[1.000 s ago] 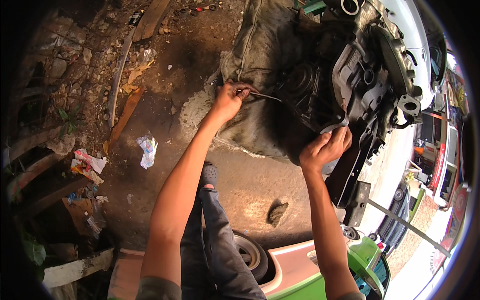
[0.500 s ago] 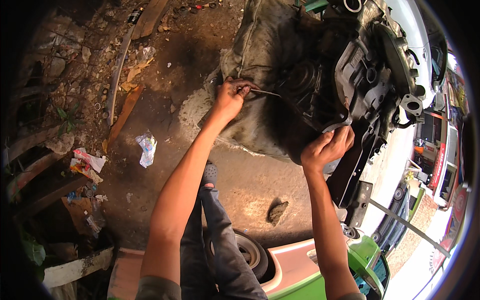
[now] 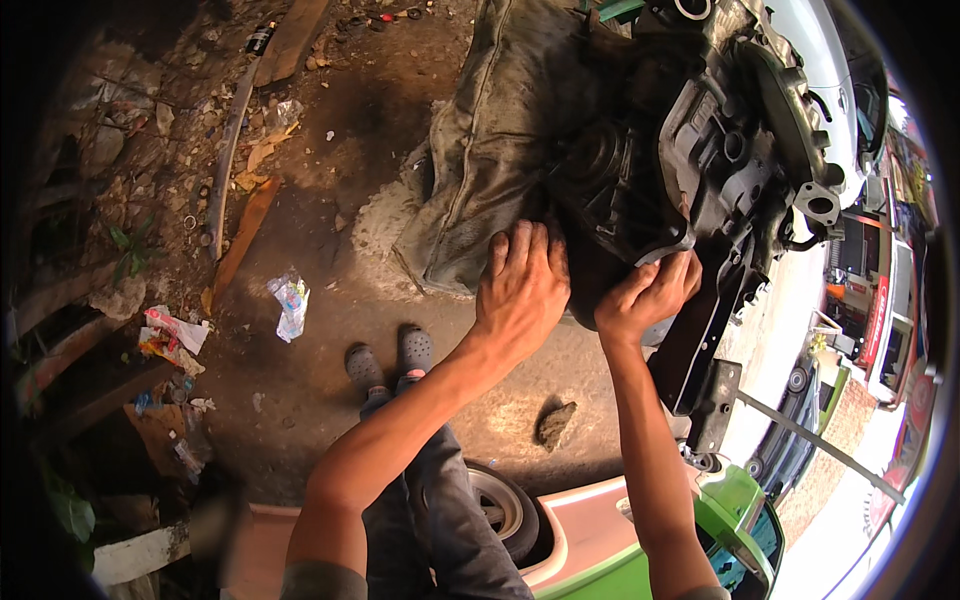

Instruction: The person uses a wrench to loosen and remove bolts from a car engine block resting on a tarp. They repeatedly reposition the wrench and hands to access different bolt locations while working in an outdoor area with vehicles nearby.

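My left hand (image 3: 522,283) lies palm down with fingers extended at the edge of the dark lower engine body (image 3: 600,200), over a grimy padded cloth (image 3: 460,180); what is beneath the fingertips is hidden. My right hand (image 3: 650,295) grips a curved grey metal piece (image 3: 676,240) on the engine, thumb and fingers bent round its lower end. A long black bracket (image 3: 690,370) runs beside that hand, and a metal manifold with a flange (image 3: 818,205) is at the upper right.
Below are my grey shoes (image 3: 415,348), a rock (image 3: 556,425) and a pink and green car body (image 3: 590,540) with a tyre (image 3: 500,505). Debris and wood strips (image 3: 240,240) lie left. A metal bar (image 3: 820,440) sticks out right, with parked cars (image 3: 785,420) beyond.
My left hand has let go of or hidden the thin rod it held and moved down and right, closer to my right hand, which stays on the grey piece.
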